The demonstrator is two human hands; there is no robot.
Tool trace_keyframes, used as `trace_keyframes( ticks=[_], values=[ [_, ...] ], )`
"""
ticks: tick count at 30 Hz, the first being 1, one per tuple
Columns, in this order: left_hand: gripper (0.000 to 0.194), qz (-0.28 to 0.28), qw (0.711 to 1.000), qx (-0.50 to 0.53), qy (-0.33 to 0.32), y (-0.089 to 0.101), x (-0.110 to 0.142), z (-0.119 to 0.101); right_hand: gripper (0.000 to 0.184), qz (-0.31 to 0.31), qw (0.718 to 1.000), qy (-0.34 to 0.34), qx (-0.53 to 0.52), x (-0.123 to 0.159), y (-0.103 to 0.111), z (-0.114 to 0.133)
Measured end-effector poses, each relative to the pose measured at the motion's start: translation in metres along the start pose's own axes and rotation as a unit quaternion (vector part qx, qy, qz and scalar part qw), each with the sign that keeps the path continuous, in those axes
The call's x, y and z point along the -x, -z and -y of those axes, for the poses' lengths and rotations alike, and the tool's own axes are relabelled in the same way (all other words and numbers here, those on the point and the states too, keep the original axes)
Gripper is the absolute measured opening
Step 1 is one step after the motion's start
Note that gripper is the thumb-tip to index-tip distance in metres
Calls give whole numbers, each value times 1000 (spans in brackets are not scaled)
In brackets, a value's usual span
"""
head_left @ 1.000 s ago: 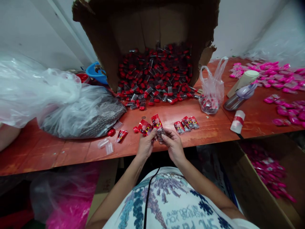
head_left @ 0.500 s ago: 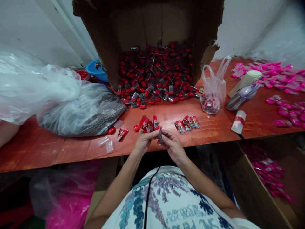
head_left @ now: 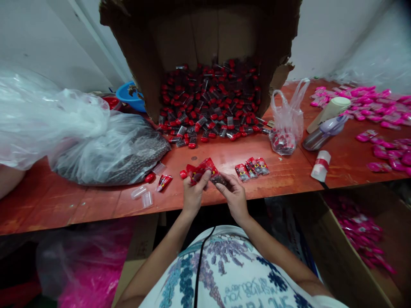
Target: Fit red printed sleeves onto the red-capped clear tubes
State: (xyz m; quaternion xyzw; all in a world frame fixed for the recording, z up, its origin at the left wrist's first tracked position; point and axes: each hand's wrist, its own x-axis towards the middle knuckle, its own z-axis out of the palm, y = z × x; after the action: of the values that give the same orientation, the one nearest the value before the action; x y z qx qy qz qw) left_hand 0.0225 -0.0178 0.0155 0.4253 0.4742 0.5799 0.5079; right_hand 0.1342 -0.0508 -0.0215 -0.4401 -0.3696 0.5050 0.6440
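Note:
My left hand (head_left: 193,196) is closed around several red printed wrappers (head_left: 206,164) with yellow and black markings. Between the fingers of my right hand (head_left: 236,196) is a small clear container with dark contents (head_left: 218,179), its end up against the wrappers. Just left of my left hand lies a red cap (head_left: 183,174). Farther left are a loose red wrapper (head_left: 164,182), another red cap (head_left: 150,177) and clear empty tubes (head_left: 147,199). Right of my hands, several wrapped containers (head_left: 251,169) lie in a row on the red-brown table (head_left: 282,184).
A torn cardboard box (head_left: 135,55) behind the hands holds many red-capped containers (head_left: 208,102). At left sits a large clear bag of dark beads (head_left: 112,149), near a blue basin (head_left: 131,96). On the right stand a small plastic bag (head_left: 287,124), bottles (head_left: 325,130), a white roll (head_left: 320,165) and pink items (head_left: 382,102).
The wrappers in my left hand have turned and fanned out toward the right. The container in my right hand has tipped from upright to slanting against them.

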Motion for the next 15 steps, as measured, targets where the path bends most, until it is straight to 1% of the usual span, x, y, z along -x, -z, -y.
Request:
trace_keyframes(
  ticks=[3,6,8,11,15],
  values=[
    [27,-26,998,48,31,0,-2,3,24,-7,998,35,53,2,0,0],
    [28,-35,995,87,45,-1,-2,7,20,-19,997,40,58,3,-1,0],
    [29,-28,992,108,53,-2,-1,9,19,-25,997,39,55,2,-1,0],
    [32,-2,988,133,72,-3,1,11,20,-29,997,41,59,2,0,1],
    [28,13,991,120,65,-3,1,13,21,-18,999,23,42,1,1,-1]
  ],
)
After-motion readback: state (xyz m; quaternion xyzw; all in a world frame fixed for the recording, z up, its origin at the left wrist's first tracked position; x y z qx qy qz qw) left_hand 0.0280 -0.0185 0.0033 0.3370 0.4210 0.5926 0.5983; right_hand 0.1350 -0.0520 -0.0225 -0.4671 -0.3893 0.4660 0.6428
